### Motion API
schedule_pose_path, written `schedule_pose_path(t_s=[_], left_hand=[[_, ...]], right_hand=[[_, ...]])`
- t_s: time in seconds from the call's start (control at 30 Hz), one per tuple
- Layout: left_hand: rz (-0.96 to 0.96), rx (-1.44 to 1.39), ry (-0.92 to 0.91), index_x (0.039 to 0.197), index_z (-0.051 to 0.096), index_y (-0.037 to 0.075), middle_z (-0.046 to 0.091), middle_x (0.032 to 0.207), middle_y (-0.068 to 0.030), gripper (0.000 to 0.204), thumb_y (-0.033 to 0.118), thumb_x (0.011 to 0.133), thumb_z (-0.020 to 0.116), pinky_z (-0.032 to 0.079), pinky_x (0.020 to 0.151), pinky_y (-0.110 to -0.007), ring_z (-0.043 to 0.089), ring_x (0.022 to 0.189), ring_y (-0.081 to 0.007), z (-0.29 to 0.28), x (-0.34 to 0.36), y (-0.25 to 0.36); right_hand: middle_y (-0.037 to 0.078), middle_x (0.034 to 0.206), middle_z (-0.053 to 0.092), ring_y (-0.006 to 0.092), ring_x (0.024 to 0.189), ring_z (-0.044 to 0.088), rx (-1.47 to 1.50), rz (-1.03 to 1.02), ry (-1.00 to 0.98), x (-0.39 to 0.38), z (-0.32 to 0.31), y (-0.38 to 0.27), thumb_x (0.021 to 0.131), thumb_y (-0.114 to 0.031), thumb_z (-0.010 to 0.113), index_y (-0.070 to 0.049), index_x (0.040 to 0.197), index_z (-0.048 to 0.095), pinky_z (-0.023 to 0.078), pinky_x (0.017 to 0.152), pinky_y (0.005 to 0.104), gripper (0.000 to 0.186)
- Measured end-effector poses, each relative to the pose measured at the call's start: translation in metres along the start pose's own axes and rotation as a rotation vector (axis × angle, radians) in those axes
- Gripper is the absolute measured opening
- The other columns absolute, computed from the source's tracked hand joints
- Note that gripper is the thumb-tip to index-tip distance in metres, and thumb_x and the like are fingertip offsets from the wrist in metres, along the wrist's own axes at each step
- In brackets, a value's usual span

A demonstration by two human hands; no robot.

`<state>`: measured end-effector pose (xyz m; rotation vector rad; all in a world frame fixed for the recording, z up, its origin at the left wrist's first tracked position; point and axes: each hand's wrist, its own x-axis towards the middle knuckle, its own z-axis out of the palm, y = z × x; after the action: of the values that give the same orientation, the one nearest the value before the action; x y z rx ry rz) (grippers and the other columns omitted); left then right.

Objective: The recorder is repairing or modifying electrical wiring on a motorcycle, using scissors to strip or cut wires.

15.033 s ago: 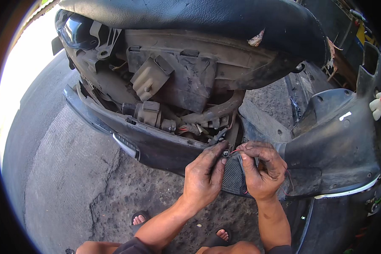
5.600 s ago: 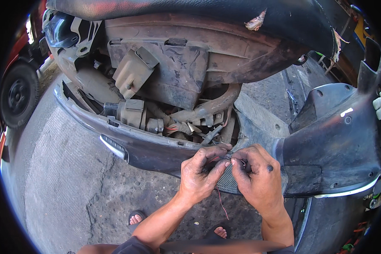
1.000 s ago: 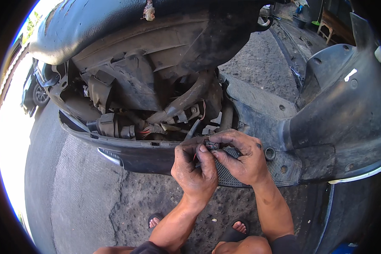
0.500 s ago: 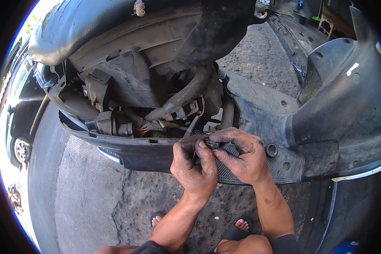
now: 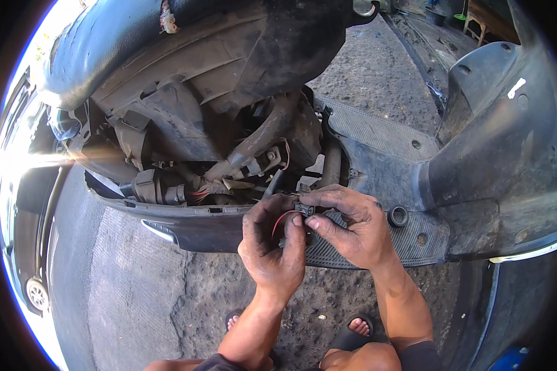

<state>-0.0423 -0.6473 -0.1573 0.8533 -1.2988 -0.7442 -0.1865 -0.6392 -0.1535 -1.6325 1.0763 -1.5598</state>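
Observation:
Between my hands, over the scooter's lower side panel (image 5: pixel 229 226), is a small dark electrical connector (image 5: pixel 304 209) with a thin red wire (image 5: pixel 276 224) looping from it. My left hand (image 5: pixel 269 250) pinches it from the left, thumb in front and fingers behind. From the right, thumb and forefinger of my right hand (image 5: pixel 358 227) close on its other end. Grime covers the fingertips, and they hide much of the connector. Just behind lies the scooter's opened frame bay, with a thick frame tube (image 5: pixel 260 133) and a bundle of wires (image 5: pixel 199 194).
A black ring-shaped part (image 5: pixel 398 216) sits on the ribbed footboard (image 5: pixel 377 238) beside my right hand. The worn seat (image 5: pixel 111 43) and body shell overhang the bay. The leg shield (image 5: pixel 507 148) rises at right. A parked car (image 5: pixel 34 241) is at far left.
My left hand has shifted slightly left and its thumb has moved down; more of the red wire shows. The right hand stays at the connector. The whole view has shifted slightly.

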Motion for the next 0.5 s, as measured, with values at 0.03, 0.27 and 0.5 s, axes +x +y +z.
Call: schedule_pose_path(t_s=[0.03,0.27,0.5], left_hand=[[0.0,0.002,-0.003,0.111,0.06,-0.007,0.071,0.102,-0.0143,0.02,-0.002,0.093,0.066,0.055,0.082,-0.029,0.068,0.094,-0.0171,-0.007,0.002,-0.005],[0.197,0.315,-0.228,0.102,0.063,-0.004,0.069,0.101,-0.0181,0.01,-0.002,0.092,0.065,0.055,0.078,-0.033,0.07,0.088,-0.0259,-0.019,0.007,-0.005],[0.037,0.323,-0.207,0.1,0.062,-0.003,0.069,0.096,-0.0174,0.009,-0.001,0.092,0.065,0.054,0.075,-0.034,0.069,0.082,-0.0266,-0.014,0.008,0.006]], right_hand=[[0.018,0.108,0.073,0.0272,0.102,0.071,0.007,0.0,-0.002,0.0,0.0,0.0,0.085,-0.008,0.076,0.001,0.112,0.073,0.056,0.088,0.0367,0.029],[0.017,0.105,0.073,0.0265,0.1,0.071,0.038,0.027,-0.006,-0.001,0.001,0.0,0.085,-0.008,0.076,0.001,0.111,0.073,0.057,0.087,0.0363,0.028],[0.017,0.105,0.073,0.026,0.098,0.072,0.031,-0.008,-0.013,0.0,0.001,0.001,0.085,-0.007,0.076,0.002,0.11,0.073,0.057,0.086,0.0356,0.027]])
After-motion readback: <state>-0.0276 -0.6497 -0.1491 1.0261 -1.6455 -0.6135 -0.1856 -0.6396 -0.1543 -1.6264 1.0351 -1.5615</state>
